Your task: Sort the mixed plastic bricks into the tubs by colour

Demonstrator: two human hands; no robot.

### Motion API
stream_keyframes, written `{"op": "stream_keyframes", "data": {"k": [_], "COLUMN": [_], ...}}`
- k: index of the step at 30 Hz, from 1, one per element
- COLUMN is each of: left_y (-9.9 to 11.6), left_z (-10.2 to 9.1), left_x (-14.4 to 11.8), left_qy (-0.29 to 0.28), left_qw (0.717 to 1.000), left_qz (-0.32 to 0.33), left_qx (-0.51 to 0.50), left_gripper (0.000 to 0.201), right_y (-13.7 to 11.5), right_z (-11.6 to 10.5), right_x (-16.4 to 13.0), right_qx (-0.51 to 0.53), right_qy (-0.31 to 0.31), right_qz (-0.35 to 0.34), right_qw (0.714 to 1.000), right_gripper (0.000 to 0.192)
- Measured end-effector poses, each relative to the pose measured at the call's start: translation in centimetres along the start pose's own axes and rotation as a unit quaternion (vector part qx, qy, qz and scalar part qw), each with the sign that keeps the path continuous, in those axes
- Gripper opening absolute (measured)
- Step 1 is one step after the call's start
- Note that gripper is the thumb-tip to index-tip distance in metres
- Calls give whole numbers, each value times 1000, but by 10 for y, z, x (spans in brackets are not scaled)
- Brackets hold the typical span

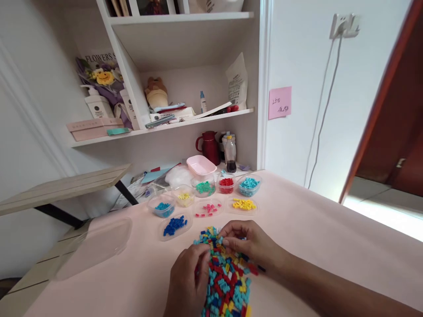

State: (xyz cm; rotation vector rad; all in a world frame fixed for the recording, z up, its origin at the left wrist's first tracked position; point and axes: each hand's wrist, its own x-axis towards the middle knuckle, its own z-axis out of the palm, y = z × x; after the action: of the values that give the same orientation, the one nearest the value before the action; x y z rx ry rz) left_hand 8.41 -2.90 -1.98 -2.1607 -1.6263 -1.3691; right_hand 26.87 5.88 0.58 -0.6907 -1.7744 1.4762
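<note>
Under the fingertips lies a heap of small bricks (226,275); the right hand (246,244) pinches narrowly at its far edge, the left hand (187,281) curls against its side. Light, hard, probably slippery: pinch single pieces. Beyond sit sorting tubs (205,187).

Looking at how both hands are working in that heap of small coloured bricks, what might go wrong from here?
1. Both the left hand and the right hand press into the loose mixed brick pile, so pieces could scatter across the pink table.
2. The sorted containers sit close together with no lids on; a red brick could easily land among the pink bricks rather than in the red tub.
3. The pile appears to lie near the table's front edge, so bricks may drop off.
</note>
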Motion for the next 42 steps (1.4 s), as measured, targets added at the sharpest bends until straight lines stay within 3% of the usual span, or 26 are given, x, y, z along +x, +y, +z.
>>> {"op": "stream_keyframes", "data": {"k": [2,5,9,12,17,22,27,32,36,39,42], "left_y": [-3,-8,-14,-17,-14,-10,-9,-11,-15,-13,-9], "left_z": [-1,-2,-4,-5,-3,-1,2,-2,-5,-6,-8], "left_x": [1,3,5,5,5,7,9,10,9,9,10], "left_qy": [30,60,56,72,84,85,119,70,47,44,36], "left_qw": [999,990,969,963,957,954,948,944,950,955,957], "left_qz": [-22,-121,-220,-236,-234,-238,-254,-272,-270,-261,-259], "left_qx": [-16,-46,-99,-112,-149,-159,-152,-171,-150,-134,-127], "left_gripper": [16,24,34,37,36,38,40,37,33,32,30], "right_y": [1,0,0,4,14,18,30,43,40,24,4], "right_z": [-7,-26,-66,-92,-121,-149,-164,-159,-153,-143,-124], "right_x": [5,13,19,19,27,53,58,39,24,16,12], "right_qx": [-21,-70,-126,-141,-190,-221,-191,-121,-78,-58,-52], "right_qy": [19,75,236,318,390,401,369,381,385,347,265], "right_qz": [-13,-49,-100,-105,-64,-16,21,24,26,22,24], "right_qw": [1000,994,958,932,899,889,909,916,919,936,963], "right_gripper": [20,22,30,38,45,35,31,42,45,42,35]}}
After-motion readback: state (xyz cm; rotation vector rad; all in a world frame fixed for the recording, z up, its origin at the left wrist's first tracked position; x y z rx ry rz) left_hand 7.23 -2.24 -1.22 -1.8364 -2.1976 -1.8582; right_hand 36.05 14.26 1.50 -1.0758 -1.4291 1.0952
